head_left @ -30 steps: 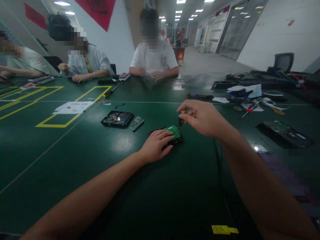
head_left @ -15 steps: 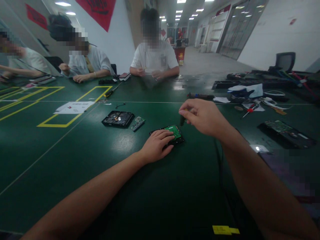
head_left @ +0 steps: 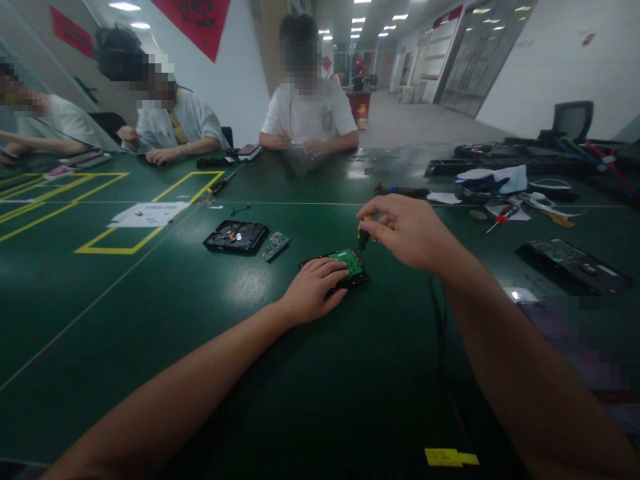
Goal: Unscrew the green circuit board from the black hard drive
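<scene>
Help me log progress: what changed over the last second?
The right hand regripped the upright screwdriver; its yellow cap, briefly covered, shows again. The left hand stays flat on the hard drive, the screwdriver tip on its green board.

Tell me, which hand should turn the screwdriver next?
Probably the right hand: it pinches the screwdriver upright over the green board. The left hand lies flat on the board, holding it down.
</scene>
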`<state>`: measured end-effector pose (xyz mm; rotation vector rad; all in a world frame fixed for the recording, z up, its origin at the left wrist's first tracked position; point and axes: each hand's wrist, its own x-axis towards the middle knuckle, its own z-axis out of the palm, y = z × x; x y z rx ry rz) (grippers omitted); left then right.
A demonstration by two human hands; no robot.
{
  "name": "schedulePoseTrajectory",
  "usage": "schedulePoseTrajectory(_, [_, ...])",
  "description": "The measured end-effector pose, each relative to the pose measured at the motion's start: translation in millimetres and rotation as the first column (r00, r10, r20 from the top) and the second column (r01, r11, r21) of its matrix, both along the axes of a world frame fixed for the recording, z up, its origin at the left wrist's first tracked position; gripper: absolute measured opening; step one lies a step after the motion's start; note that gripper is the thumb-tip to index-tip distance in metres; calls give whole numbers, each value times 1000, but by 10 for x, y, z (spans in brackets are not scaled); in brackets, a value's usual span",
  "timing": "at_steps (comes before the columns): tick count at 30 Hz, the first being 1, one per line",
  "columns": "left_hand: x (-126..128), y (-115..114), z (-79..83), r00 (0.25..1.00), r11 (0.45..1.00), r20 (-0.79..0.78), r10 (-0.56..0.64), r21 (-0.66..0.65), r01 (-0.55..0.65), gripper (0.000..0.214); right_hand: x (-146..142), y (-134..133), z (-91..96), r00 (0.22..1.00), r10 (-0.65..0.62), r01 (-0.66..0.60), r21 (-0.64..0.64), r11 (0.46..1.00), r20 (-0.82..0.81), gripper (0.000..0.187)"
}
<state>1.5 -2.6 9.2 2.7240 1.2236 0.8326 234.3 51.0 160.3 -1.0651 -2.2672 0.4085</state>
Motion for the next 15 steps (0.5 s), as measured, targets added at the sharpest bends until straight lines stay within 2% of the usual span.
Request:
schedulePoseTrajectory(8, [12, -9, -2, 1000, 1000, -1, 6, 3, -6, 40, -26, -26, -20, 998, 10, -15, -69, 998, -70, 19])
schedulePoseTrajectory(15, [12, -4, -3, 1000, 1000, 5, -3, 7, 3, 39, 6, -58, 51, 999, 41, -41, -14, 999, 9, 19])
